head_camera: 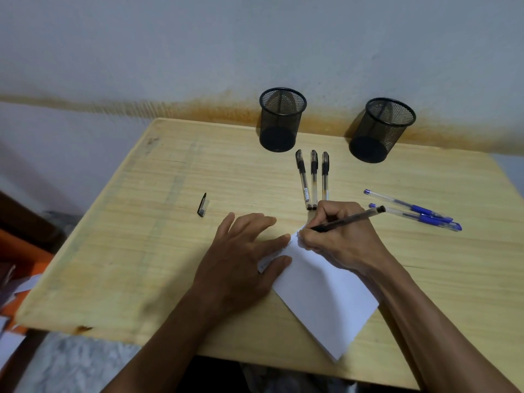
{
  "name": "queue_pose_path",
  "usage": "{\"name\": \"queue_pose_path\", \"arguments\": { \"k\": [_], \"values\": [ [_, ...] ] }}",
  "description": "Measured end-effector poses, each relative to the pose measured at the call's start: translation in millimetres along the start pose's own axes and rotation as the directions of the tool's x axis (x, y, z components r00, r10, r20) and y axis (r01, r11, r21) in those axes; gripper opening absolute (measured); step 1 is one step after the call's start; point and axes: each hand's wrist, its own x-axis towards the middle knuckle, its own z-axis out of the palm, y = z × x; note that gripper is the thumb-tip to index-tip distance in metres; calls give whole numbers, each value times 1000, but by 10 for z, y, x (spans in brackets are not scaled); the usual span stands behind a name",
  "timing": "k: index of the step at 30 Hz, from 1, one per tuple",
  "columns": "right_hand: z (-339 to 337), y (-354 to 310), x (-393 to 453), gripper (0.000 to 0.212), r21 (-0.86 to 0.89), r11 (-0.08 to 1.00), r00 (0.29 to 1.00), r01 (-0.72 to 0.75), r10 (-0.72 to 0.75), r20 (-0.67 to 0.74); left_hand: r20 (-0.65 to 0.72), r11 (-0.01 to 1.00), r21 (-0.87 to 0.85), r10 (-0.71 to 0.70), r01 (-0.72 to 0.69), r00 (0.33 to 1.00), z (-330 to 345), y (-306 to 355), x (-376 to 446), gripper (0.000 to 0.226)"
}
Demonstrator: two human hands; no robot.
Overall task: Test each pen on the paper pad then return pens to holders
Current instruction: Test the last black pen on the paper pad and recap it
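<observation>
Right hand grip closed around black pen

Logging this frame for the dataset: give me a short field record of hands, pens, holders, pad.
right hand: grip on a black pen, tip at the pad's far corner
left hand: flat, pressing the paper pad down
loose cap: black, on the table, left of the hands
black pens: three, capped, side by side between the holders
blue pens: two, lying right of the writing hand
left holder: mesh, upright, no pens inside
right holder: mesh, upright, no pens inside
</observation>
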Motion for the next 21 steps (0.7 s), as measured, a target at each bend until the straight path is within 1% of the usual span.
{"name": "queue_pose_path", "arguments": {
  "k": [4,7,21],
  "values": [
    [-3,7,-9,17,7,1000,1000,10,-10,-6,0,1000,-9,-5,5,1000,-7,12,-7,38],
    [-3,-12,-21,16,-36,999,1000,22,-22,-21,0,1000,-19,-13,13,1000,-17,19,-9,39],
    [4,-12,-6,20,-14,1000,999,8,-8,-42,10,999,-25,-31,31,999,-29,32,-15,40]
  ]
}}
